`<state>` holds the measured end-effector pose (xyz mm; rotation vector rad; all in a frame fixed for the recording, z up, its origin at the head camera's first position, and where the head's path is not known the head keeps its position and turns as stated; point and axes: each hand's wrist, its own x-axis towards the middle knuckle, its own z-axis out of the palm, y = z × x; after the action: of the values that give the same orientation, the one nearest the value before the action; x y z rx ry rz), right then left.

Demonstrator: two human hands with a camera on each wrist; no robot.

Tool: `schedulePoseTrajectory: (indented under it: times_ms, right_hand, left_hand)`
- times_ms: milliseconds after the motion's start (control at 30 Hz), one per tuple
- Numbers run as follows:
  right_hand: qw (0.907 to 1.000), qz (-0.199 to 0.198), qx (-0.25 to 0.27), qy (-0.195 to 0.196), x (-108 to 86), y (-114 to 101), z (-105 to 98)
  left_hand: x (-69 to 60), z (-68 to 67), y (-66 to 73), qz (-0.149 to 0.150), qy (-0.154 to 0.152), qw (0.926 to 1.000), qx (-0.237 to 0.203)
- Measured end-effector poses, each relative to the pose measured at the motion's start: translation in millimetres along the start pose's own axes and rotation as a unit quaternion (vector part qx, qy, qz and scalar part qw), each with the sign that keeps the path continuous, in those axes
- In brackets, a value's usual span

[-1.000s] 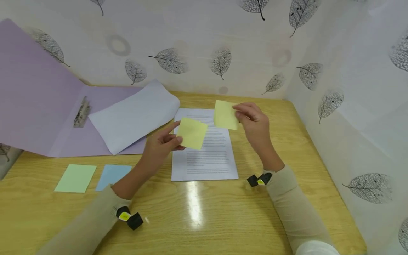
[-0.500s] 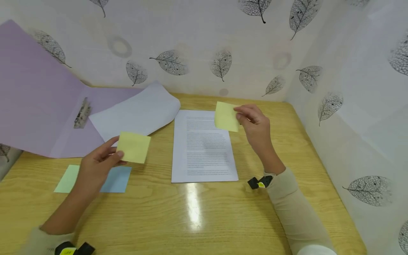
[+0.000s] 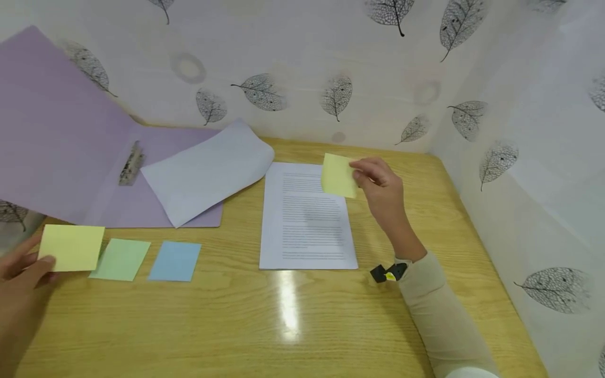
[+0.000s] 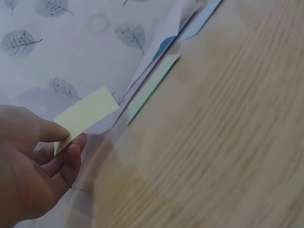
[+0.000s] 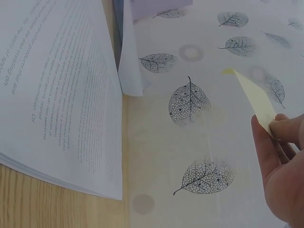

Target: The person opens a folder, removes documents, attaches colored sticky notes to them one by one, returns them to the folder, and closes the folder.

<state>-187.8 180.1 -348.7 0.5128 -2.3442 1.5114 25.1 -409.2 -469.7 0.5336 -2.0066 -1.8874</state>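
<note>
My left hand [image 3: 23, 268], at the far left of the head view, pinches a pad of yellow sticky notes [image 3: 73, 248] between thumb and fingers, raised above the table beside the green pad. In the right hand [image 3: 384, 189] a single yellow sticky note [image 3: 337, 176] is pinched by its right edge, held over the upper right corner of the printed sheets [image 3: 307, 220]. The right wrist view shows this note [image 5: 256, 97] edge-on, its far end bent over. A green sticky pad [image 3: 124, 260] and a blue sticky pad [image 3: 175, 261] lie side by side on the table.
An open purple folder [image 3: 184, 210] with a metal clip [image 3: 131, 164] stands at the back left, its cover raised. Loose white sheets [image 3: 208, 173] lie askew on it, their right end curling. Leaf-patterned covering [image 3: 283, 52] rises behind and right of the wooden table [image 3: 227, 325].
My left hand has carried the yellow pad from over the printed sheets to the far left, uncovering the green and blue pads. The right hand has stayed nearly still with its note.
</note>
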Motion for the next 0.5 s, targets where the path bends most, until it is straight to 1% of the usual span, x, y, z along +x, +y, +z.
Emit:
schedulePoseTrajectory:
  times_ms: [33,67,100,133,167,200,233,300,333,400,433,467,500]
  right_hand:
    - [1.0000,-0.001,-0.001,-0.001,-0.2,0,0]
    - [1.0000,-0.001,0.000,-0.001,-0.4,-1,0]
    - [1.0000,-0.001,0.002,-0.002,-0.5,-1,0]
    - [1.0000,-0.002,0.003,-0.003,-0.8,-1,0]
    - [1.0000,-0.002,0.004,-0.003,-0.9,-1,0]
    - [1.0000,-0.002,0.007,-0.004,-1.0,-1,0]
    - [1.0000,-0.002,0.008,-0.004,-1.2,-1,0]
    - [0.9999,0.000,0.010,-0.005,-1.4,-1,0]
    - [0.9999,0.001,0.011,-0.006,-1.4,-1,0]
    - [0.9999,0.003,0.011,-0.007,-1.2,-1,0]
    - [0.9999,0.004,0.009,-0.008,-1.2,-2,0]
    - [0.9999,0.006,0.009,-0.009,-1.4,-2,1]
    - [0.9999,0.007,0.008,-0.009,-1.6,-1,1]
  left_hand:
    - [3.3,-7.4,-6.4,0.011,0.007,0.9994,0.031]
    - [6.0,-13.6,-12.0,0.015,0.016,0.9972,0.072]
    - [8.4,-18.0,-16.8,0.015,0.031,0.9929,0.114]
    - [9.8,-22.5,-20.5,0.013,0.036,0.9869,0.157]
    - [10.6,-24.9,-23.7,0.006,0.051,0.9800,0.193]
    - [11.4,-27.0,-26.1,-0.003,0.059,0.9755,0.212]
    - [11.3,-28.5,-27.7,-0.009,0.067,0.9713,0.228]
    - [10.5,-30.8,-30.3,-0.023,0.069,0.9688,0.237]
    - [10.2,-31.3,-31.3,-0.022,0.071,0.9685,0.238]
    - [9.4,-29.5,-32.7,-0.030,0.085,0.9650,0.246]
    - [8.5,-28.1,-33.9,-0.034,0.096,0.9616,0.255]
    - [9.0,-26.7,-34.2,-0.041,0.110,0.9566,0.266]
    - [9.9,-25.3,-34.3,-0.049,0.128,0.9495,0.282]
